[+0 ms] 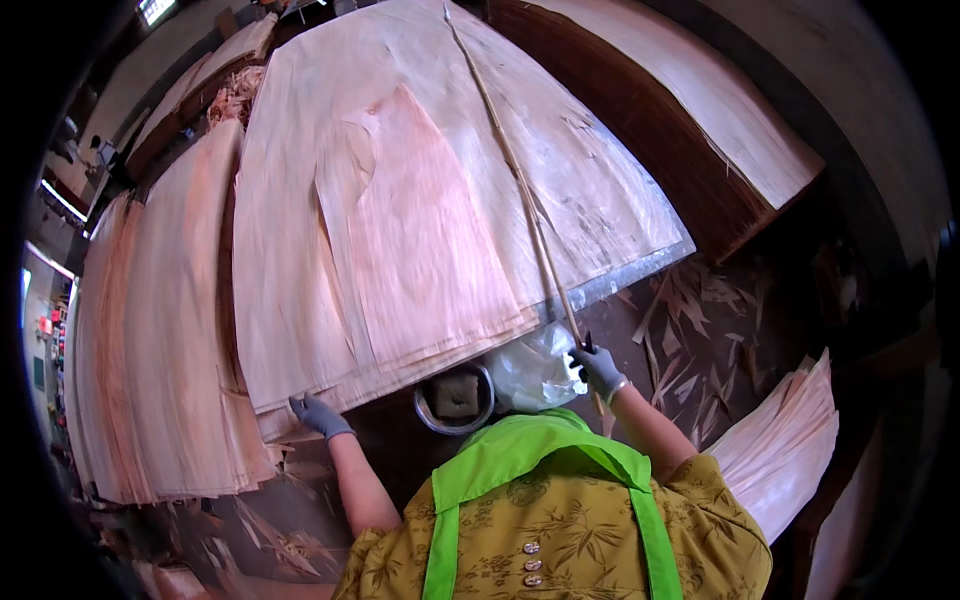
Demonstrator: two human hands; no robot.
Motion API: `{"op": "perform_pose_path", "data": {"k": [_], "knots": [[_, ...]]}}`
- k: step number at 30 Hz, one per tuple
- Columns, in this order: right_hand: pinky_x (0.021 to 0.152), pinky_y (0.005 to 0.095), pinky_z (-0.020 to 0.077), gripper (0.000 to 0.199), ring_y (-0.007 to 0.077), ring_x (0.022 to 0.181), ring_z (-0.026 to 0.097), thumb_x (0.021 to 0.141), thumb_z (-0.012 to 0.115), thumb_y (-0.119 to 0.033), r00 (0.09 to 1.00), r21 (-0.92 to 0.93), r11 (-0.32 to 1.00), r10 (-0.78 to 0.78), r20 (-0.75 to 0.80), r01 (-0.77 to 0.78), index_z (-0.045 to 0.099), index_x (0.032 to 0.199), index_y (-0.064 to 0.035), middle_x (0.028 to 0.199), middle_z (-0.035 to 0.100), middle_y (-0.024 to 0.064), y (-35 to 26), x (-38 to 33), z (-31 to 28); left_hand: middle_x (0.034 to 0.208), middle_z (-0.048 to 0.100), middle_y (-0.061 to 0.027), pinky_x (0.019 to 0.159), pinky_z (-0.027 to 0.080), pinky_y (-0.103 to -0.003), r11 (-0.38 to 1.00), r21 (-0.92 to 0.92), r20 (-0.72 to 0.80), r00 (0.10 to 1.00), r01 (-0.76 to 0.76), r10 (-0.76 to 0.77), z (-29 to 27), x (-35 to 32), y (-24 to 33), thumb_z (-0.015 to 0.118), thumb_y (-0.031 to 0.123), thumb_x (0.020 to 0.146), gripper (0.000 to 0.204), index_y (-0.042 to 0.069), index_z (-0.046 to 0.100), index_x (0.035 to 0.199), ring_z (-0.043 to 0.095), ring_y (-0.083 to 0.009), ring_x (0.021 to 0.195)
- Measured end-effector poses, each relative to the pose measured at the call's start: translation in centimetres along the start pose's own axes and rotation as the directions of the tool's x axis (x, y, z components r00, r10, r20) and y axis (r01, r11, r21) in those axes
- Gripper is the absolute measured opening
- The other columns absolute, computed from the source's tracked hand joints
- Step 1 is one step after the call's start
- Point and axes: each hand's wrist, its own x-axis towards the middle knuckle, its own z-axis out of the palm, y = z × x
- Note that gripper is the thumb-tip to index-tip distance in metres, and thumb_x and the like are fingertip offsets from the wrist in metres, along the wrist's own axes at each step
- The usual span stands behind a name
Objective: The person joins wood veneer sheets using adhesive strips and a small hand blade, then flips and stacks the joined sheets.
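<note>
A broad stack of thin wood veneer sheets (280, 250) lies in front of me, with a smaller pinkish veneer piece (430, 240) on top of it. At the stack's near left corner, my left hand (322, 416), in a grey glove, is closed on the edge of a veneer sheet; some of its fingers are hidden. My right hand (600, 372), also gloved, is wrapped round the near end of a long thin wooden pole (515, 170). The pole slants away across the right part of the stack to its far end.
More veneer stacks stand at the left (170, 330) and far right (700, 90). Below the near edge are a round bucket (484, 412) and a white plastic bag (535, 370). Veneer scraps (690, 320) litter the floor at right, near a loose veneer bundle (785, 440).
</note>
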Motion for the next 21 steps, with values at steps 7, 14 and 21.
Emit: {"op": "perform_pose_path", "data": {"k": [7, 14, 21], "knots": [[0.052, 0.0281, 0.0403, 0.020, 0.0101, 0.056, 0.051, 0.079, 0.068, -0.019, 0.869, -0.479, 0.854, -0.382, -0.314, 0.202, 0.064, 0.081, 0.0002, 0.061, 0.058, 0.0027, 3.2, -3.0, -5.5, 0.133, 0.044, -0.0144, 0.103, 0.032, -0.033, 0.905, 0.074, 0.382, 0.850, -0.419, 0.362, 10.1, -12.4, 4.0, 0.056, 0.001, 0.083, 0.049, 0.000, 0.042, 0.129, 0.041, -0.0248, 0.123], [0.050, 0.0258, 0.0375, 0.024, 0.0048, 0.057, 0.042, 0.080, 0.069, -0.021, 0.923, -0.306, 0.925, -0.303, -0.236, 0.225, 0.061, 0.077, 0.0019, 0.059, 0.051, -0.0033, 4.8, -6.3, -10.4, 0.133, 0.041, -0.0210, 0.101, 0.034, -0.040, 0.693, 0.140, 0.819, 0.476, -0.707, 0.320, 19.6, -32.1, 7.2, 0.063, 0.015, 0.077, 0.051, 0.003, 0.047, 0.124, 0.040, -0.0343, 0.122], [0.050, 0.0249, 0.0356, 0.021, 0.0046, 0.059, 0.041, 0.079, 0.069, -0.018, 0.964, -0.237, 0.941, -0.261, -0.059, 0.241, 0.062, 0.080, 0.0029, 0.061, 0.050, -0.0058, 3.4, -5.9, -21.9, 0.131, 0.042, -0.0207, 0.100, 0.033, -0.041, 0.582, 0.094, 0.826, 0.389, -0.808, 0.407, 26.6, -46.1, 9.4, 0.061, 0.016, 0.077, 0.051, 0.003, 0.046, 0.125, 0.041, -0.0344, 0.120]]}}
